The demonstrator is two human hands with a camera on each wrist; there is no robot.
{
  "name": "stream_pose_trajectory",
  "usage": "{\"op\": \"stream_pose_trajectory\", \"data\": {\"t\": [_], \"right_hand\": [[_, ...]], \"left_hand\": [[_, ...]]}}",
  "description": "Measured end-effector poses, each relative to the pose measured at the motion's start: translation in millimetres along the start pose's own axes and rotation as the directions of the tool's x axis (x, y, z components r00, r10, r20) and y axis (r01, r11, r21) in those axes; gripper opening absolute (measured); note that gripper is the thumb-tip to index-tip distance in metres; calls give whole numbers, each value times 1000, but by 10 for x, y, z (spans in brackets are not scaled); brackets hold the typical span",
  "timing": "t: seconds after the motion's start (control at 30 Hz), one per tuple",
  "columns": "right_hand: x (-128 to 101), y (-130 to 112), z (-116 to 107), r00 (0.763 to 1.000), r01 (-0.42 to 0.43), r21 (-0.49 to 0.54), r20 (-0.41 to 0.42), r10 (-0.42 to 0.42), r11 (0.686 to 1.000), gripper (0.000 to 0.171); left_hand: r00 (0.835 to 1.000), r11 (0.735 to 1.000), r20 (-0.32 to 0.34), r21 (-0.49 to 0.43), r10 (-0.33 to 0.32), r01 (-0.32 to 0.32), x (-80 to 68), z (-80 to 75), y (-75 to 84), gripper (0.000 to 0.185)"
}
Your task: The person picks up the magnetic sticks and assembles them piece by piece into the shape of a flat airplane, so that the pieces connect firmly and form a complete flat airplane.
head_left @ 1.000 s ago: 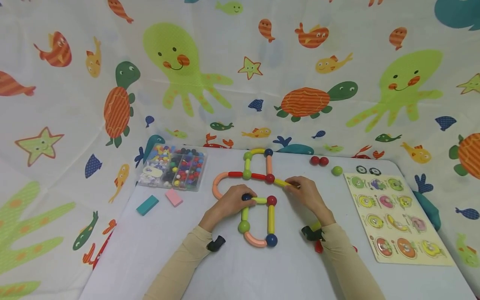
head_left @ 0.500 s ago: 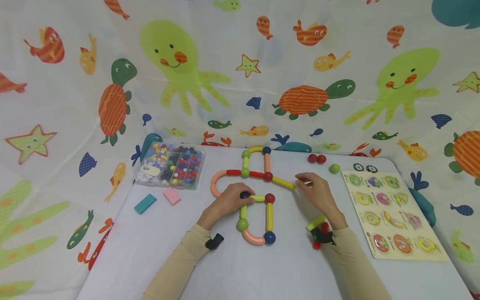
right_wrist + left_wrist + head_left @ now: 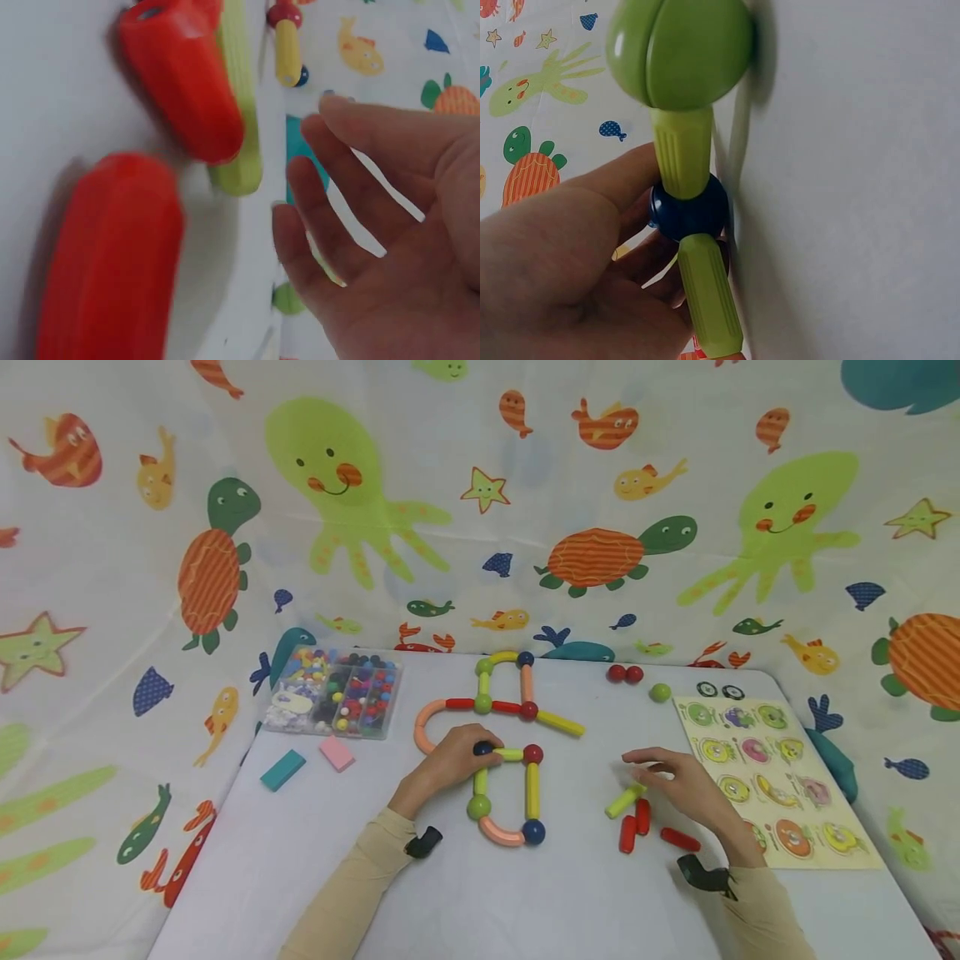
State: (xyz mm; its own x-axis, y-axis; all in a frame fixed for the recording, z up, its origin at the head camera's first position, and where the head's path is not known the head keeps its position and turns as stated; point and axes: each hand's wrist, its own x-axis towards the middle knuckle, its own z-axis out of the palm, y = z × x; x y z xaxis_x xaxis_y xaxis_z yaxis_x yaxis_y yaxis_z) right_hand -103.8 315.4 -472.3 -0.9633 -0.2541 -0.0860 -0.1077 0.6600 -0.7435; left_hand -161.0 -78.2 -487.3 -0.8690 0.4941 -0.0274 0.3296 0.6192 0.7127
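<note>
My left hand (image 3: pixel 452 762) grips a dark blue ball (image 3: pixel 690 211) at the top left corner of a loop of toy building rods and balls. Green rods join that ball to a green ball (image 3: pixel 478 807) and a red ball (image 3: pixel 533 753). A yellow rod (image 3: pixel 533 791), a blue ball (image 3: pixel 534 832) and a curved pink rod (image 3: pixel 501 833) make up the rest. Over a loose green rod (image 3: pixel 625 802) hovers my right hand (image 3: pixel 686 787), fingers spread and holding nothing. Red rods (image 3: pixel 627 833) lie close by. Behind the loop, a yellow rod (image 3: pixel 561 723) sticks out from a second rod-and-ball figure (image 3: pixel 506 707).
A divided bead box (image 3: pixel 333 693) stands at back left, with teal (image 3: pixel 282 770) and pink (image 3: pixel 337 753) blocks before it. Red balls (image 3: pixel 625 674), a green ball (image 3: pixel 660 692) and small wheels (image 3: pixel 720 691) sit at back right, near a fruit puzzle board (image 3: pixel 780 777).
My right hand let go of the yellow rod, leaving it attached to the back figure, and moved right and toward me over the loose rods. My left hand stays on the blue ball.
</note>
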Motion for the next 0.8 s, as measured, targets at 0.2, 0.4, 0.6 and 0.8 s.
{"op": "stream_pose_trajectory", "data": {"t": [0.2,0.4,0.6,0.8], "right_hand": [[-102,95,61,992,-60,-26,111,62,998,28],[-87,106,124,995,22,-42,102,-18,999,25],[-61,71,157,994,48,-102,106,-37,994,26],[-17,86,188,995,43,-164,93,-28,986,30]], "left_hand": [[1000,1000,-7,3,-7,7,2,4,-4,23],[1000,1000,-11,-4,-5,5,0,8,-5,23],[1000,1000,-7,-10,-4,4,-3,5,-7,23],[1000,1000,-4,-15,-9,9,-4,3,-8,23]]}}
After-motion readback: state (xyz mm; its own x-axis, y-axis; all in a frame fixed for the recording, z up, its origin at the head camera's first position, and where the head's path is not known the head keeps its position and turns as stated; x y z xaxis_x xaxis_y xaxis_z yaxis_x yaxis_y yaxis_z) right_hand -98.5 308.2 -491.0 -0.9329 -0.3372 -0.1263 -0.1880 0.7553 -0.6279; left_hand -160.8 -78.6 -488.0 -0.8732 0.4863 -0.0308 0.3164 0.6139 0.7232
